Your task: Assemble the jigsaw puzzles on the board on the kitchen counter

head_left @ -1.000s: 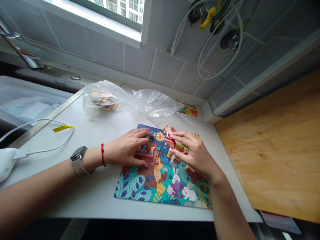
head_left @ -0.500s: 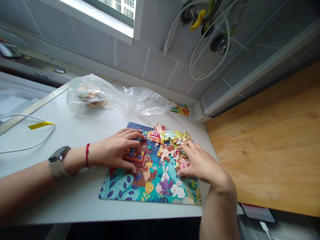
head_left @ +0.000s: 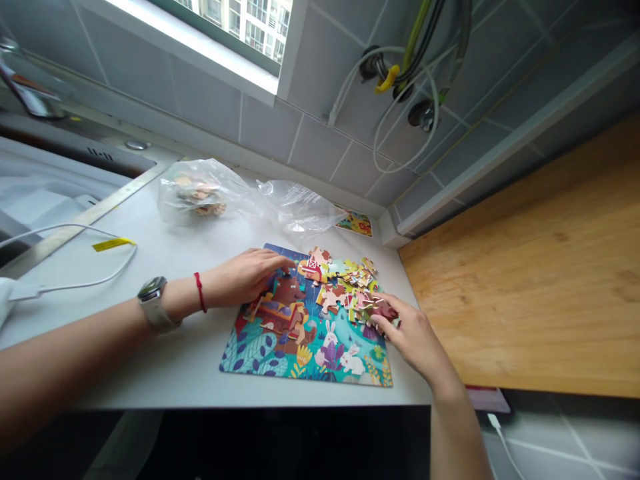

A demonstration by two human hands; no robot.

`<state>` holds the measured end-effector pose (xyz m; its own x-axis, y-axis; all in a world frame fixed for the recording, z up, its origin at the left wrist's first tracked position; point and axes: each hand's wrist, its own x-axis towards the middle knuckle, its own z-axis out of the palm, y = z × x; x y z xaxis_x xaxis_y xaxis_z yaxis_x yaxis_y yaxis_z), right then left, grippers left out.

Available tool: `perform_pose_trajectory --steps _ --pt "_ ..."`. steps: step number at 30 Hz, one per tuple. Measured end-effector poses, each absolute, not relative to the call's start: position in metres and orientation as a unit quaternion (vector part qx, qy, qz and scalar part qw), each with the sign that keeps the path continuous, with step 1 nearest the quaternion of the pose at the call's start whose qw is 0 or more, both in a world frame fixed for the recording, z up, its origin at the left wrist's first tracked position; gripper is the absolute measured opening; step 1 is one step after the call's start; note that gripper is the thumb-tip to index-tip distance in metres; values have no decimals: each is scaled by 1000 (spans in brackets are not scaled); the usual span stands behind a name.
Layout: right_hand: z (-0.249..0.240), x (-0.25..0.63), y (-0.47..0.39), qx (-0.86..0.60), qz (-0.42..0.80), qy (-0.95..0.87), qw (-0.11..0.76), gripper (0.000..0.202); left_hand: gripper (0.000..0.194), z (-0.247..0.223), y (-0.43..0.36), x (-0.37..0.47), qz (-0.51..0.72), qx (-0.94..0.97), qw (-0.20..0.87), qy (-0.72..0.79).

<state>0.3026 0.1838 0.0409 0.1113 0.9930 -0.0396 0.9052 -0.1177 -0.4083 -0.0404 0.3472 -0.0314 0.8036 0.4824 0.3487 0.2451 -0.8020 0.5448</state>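
Note:
A colourful jigsaw puzzle (head_left: 280, 350) with rabbits and leaves lies on the white counter (head_left: 165, 360). My left hand (head_left: 245, 277) rests flat on its upper left part, fingers spread toward the blue corner; a watch and a red string are on that wrist. Several loose puzzle pieces (head_left: 345, 280) are heaped on the puzzle's upper right. My right hand (head_left: 413, 337) reaches into the right edge of that heap, fingertips pinched on a dark reddish piece (head_left: 383, 311).
A clear plastic bag with more pieces (head_left: 200, 193) and an empty crumpled bag (head_left: 300, 207) lie behind the puzzle. A picture card (head_left: 356, 223) sits by the tiled wall. A wooden board (head_left: 525, 280) is to the right, a sink (head_left: 45, 200) and white cable (head_left: 75, 283) to the left.
My right hand has slid from the puzzle's middle to its right edge and closed on a dark piece. My left hand stays on the upper left. The camera view has shifted.

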Motion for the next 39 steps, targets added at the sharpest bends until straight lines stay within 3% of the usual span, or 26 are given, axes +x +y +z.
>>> perform_pose_trajectory --steps 5,13,18,24,30,39 --pt "42 279 177 -697 252 -647 179 54 52 -35 363 -46 283 895 243 246" --pt "45 240 213 -589 297 -750 53 48 38 -44 370 -45 307 879 249 267" --pt "57 267 233 -644 190 -739 -51 58 24 -45 372 -44 310 874 250 278" --pt "47 241 242 -620 123 -774 45 45 21 -46 373 -44 317 873 245 278" --pt "21 219 243 -619 101 -778 19 62 21 -46 373 -44 319 872 248 276" --pt "-11 272 207 -638 78 -766 37 52 16 -50 375 -43 313 884 239 252"
